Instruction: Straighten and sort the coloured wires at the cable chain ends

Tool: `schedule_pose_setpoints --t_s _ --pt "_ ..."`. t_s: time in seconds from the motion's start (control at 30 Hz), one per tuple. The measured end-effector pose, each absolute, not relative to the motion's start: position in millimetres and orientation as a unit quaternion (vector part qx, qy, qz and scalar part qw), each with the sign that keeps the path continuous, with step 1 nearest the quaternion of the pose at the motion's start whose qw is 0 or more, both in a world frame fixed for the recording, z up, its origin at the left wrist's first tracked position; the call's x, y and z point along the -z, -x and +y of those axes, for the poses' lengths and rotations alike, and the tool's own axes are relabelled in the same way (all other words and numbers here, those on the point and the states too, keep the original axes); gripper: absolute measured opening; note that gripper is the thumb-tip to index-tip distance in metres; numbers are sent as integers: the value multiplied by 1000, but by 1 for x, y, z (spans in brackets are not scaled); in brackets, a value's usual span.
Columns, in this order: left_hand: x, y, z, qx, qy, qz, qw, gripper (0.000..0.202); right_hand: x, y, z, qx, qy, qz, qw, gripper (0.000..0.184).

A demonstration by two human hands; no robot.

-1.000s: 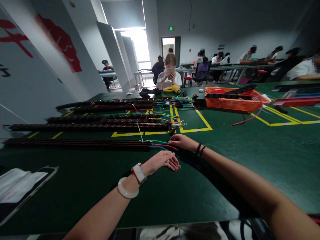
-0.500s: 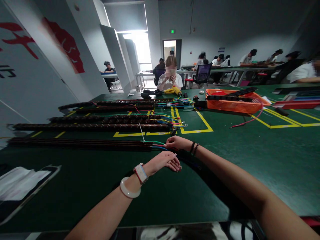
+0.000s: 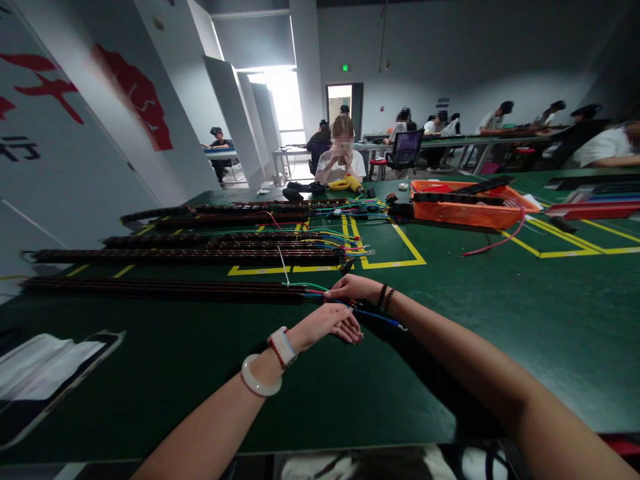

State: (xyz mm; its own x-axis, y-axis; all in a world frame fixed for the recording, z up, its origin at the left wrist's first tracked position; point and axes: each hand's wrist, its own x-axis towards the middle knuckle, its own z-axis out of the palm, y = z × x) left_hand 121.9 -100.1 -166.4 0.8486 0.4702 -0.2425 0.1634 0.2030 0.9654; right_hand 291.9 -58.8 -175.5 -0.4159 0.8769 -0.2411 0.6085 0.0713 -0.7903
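Observation:
A long dark bundle of sleeved cables [image 3: 165,289] lies across the green table, with green, red and blue wires coming out of its right end. My right hand [image 3: 357,288] pinches at the red wire [image 3: 314,291] just past that end; its fingertips are closed. Just below and nearer to me, my left hand [image 3: 336,321] hangs with loosely bent fingers apart, palm down, gripping nothing I can see. A blue wire [image 3: 377,317] with a metal terminal at its tip runs out to the right beneath my right wrist. A white cable tie [image 3: 283,265] sticks up from the bundle.
More cable bundles [image 3: 200,255] lie beyond, over yellow tape markings. An orange basket [image 3: 465,215] holds dark parts at the back right. A yellow heat gun [image 3: 346,184] lies before a seated person [image 3: 345,160]. At left is a dark tray [image 3: 75,383] with white sheeting.
The blue wire and its terminal now show clearly to the right, where they were dim and blurred. My right fingertips have shifted slightly left; my left hand has barely moved.

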Motion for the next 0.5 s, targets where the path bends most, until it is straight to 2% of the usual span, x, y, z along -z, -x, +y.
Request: schedule_pose_setpoints --t_s 0.27,0.37,0.5 --pt "161 -121 -102 -118 -593 262 752 36 168 -286 -68 -341 508 -776 152 44" --pt "162 -120 -99 -133 -505 282 805 32 161 -281 -73 -228 517 -811 152 39" --pt "166 -119 -94 -177 -381 289 860 36 153 -273 -81 -31 507 -851 133 27"
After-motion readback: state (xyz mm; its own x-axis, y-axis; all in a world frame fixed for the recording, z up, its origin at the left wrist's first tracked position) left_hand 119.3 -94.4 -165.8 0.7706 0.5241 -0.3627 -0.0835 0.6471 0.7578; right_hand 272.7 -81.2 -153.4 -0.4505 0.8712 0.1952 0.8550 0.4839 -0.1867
